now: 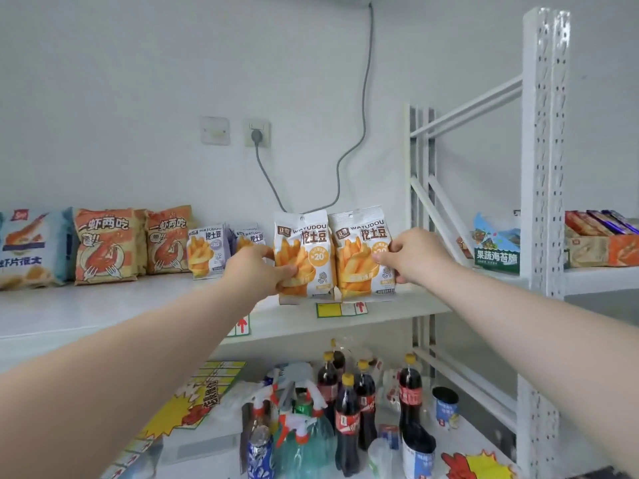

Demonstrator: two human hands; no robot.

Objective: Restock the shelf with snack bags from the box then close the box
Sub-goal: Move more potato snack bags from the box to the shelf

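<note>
Orange fries show on the left bag (307,243), gripped by our left hand (257,267), and on the right bag (359,243), pinched by our right hand (411,257), both upright at the front edge of the shelf (103,305).

Shop (snack-stocked shelf (103,302), price tags (340,309))
</note>
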